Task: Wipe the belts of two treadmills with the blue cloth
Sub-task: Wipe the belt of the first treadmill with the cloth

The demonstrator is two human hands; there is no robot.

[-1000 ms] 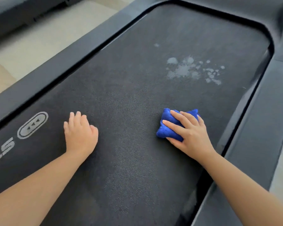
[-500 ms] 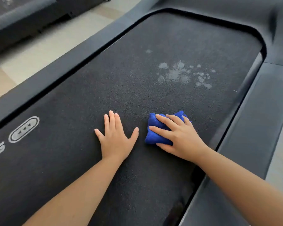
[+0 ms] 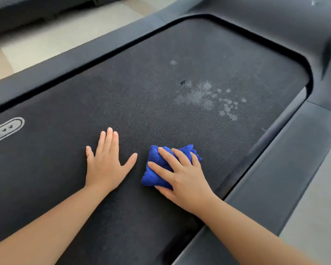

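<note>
On the treadmill belt [image 3: 161, 104], your left hand [image 3: 107, 165] lies flat, palm down, fingers straight and thumb splayed toward the cloth, holding nothing. Just beside it, your right hand [image 3: 182, 178] covers the bunched blue cloth [image 3: 151, 178], fingers spread over its top and thumb tucked along its near edge, pressing it to the belt; the two hands are close but do not touch. Beyond the cloth, toward the belt's far right, sits a pale blotchy patch [image 3: 208, 98] with a small dark spot [image 3: 184, 82] at its far left edge. A white oval logo [image 3: 6, 131] with arrowheads is printed at the left edge of view. Dark side rails [image 3: 275, 178] flank the belt; pale floor [image 3: 65, 35] and another dark machine [image 3: 27, 8], blurred, lie past the left rail
</note>
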